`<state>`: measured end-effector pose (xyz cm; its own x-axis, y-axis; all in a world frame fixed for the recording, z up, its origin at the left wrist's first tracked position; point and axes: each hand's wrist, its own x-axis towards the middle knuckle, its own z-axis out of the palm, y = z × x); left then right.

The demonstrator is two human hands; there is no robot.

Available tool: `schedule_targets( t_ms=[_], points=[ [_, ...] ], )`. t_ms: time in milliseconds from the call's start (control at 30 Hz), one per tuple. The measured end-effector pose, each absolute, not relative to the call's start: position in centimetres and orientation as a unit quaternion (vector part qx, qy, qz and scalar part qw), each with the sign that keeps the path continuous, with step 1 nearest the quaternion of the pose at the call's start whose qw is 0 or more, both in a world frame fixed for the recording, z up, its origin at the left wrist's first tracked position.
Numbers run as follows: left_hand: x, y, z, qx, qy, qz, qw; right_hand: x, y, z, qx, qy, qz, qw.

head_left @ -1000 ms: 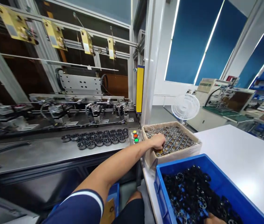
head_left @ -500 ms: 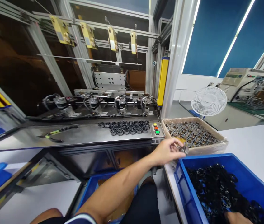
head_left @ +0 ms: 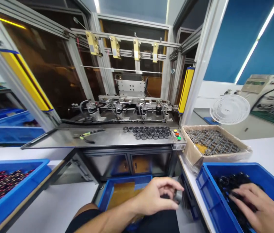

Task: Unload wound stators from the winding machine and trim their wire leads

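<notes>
My left hand [head_left: 157,195] hovers above my lap, its thumb and fingers closed on a small grey metal part [head_left: 178,196] that is smeared by motion. Inside the blue bin [head_left: 206,191] on the right, my right hand [head_left: 260,205] pinches a small black part [head_left: 236,194], partly hidden by the fingers. Loose black ring-shaped parts [head_left: 226,181] lie around it in the bin. On the steel ledge, small dark round parts [head_left: 151,132] stand in rows.
A lined carton [head_left: 195,158] of grey parts stands behind the bin. Pliers [head_left: 88,134] lie on the ledge, left of the coloured buttons [head_left: 177,134]. The machine's fixtures [head_left: 140,108] are behind. Another blue bin [head_left: 40,165] with reddish parts sits at left.
My left hand has drawn back from beside the carton to over my lap, keeping the grey part. My right hand shows more fully, with a black part in its fingers. The view has swung left.
</notes>
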<state>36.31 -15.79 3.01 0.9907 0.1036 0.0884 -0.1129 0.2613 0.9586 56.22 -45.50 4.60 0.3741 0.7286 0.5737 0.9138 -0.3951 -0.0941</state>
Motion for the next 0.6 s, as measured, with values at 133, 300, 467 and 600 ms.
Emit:
schedule_targets(
  t_ms=[133,300,467,600],
  points=[
    [39.5,-19.6,5.5,0.61,-0.091,0.046,0.786,48.5,-42.1,8.5,-0.733,-0.566,-0.22,0.305],
    [39.5,-23.3,4.2,0.536,-0.115,0.062,0.834,45.6,-41.4,8.6,-0.71,-0.577,-0.239,0.324],
    [39.5,-25.1,3.1,0.505,-0.088,0.057,0.857,46.1,-42.1,7.9,-0.715,-0.574,-0.228,0.327],
    [39.6,-25.5,2.7,0.495,-0.09,0.11,0.857,46.1,-42.3,7.5,-0.716,-0.591,-0.209,0.309]
  ],
)
